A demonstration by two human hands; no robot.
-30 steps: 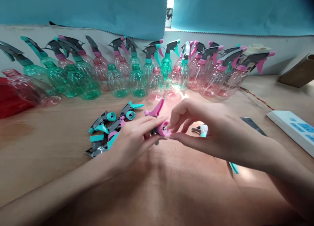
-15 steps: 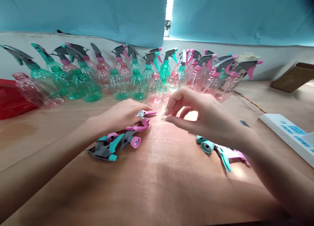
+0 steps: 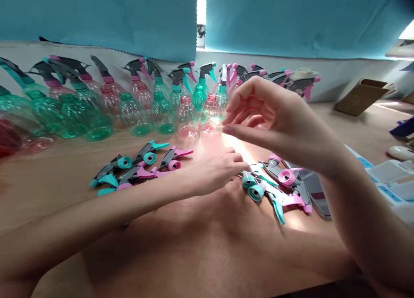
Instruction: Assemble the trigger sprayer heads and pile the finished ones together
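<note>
**Left hand (image 3: 211,170) beside the right heap of spray heads (image 3: 256,192)**

The right heap, turquoise, pink and grey, lies on the table (image 3: 64,168) right of centre. The left hand's fingers are extended, slightly apart, at its left edge; whether they touch it, I cannot tell. The right hand (image 3: 284,119) is raised on the far side of the heap, thumb and forefinger pinched on what looks like a small pale piece (image 3: 219,128), hard to make out. A dark phone (image 3: 318,194) lies to the right. The left heap (image 3: 150,158) of spray heads lies beyond the left forearm. Farther off stand green and pink bottles (image 3: 140,117), many with spray heads fitted.
</note>
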